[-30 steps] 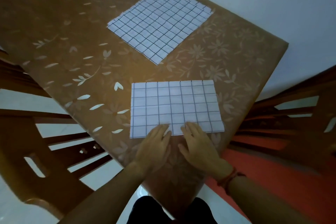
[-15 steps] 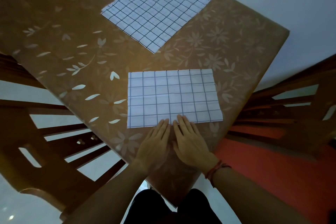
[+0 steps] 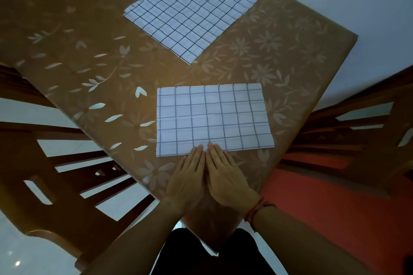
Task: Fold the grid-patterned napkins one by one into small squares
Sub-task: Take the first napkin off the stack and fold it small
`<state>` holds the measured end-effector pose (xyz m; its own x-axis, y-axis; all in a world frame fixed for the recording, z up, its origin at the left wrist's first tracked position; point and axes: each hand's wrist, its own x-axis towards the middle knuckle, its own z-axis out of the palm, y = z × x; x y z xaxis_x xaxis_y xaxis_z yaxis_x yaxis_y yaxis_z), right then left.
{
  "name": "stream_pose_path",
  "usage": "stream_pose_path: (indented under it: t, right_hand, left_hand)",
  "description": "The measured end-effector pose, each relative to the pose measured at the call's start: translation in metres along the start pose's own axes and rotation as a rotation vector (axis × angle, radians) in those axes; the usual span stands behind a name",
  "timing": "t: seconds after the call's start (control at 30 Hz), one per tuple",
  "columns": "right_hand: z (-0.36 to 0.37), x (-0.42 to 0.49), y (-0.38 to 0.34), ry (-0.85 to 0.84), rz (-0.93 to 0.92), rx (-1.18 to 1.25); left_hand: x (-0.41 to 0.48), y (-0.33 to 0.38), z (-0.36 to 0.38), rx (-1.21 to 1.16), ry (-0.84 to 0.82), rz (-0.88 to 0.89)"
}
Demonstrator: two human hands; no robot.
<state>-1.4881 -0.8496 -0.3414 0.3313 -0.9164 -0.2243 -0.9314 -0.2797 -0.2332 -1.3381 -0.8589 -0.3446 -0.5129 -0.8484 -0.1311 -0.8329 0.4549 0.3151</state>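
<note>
Brown counter [image 3: 67, 18] with pale flower-and-leaf pattern, folded grid napkin [image 3: 212, 118] flat near its front corner, open grid napkin [image 3: 192, 11] flat farther back, well apart, left hand [image 3: 190, 176] and right hand [image 3: 225, 176] flat, touching, fingertips on the folded napkin's near edge

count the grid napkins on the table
2. The folded napkin lies nearest, left hand and right hand touching its near edge; the unfolded napkin lies farther back, possibly hiding more beneath.

folded napkin [image 3: 212, 118] x1 | flat napkin [image 3: 192, 11] x1 | L hand [image 3: 190, 178] x1 | R hand [image 3: 228, 176] x1 | chairs [image 3: 55, 163] x2 | table [image 3: 67, 18] x1
</note>
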Motion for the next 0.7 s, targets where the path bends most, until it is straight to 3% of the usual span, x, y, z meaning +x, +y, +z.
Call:
stream_pose_path:
  t: [0.4, 0.7]
  right_hand:
    - [-0.004, -0.011, 0.016, -0.029, 0.089, -0.02]
    - [-0.014, -0.049, 0.084, -0.045, 0.355, -0.042]
  left_hand:
    - [-0.021, -0.04, -0.006, 0.13, -0.058, -0.227]
    - [-0.036, -0.056, -0.008, 0.178, -0.144, -0.279]
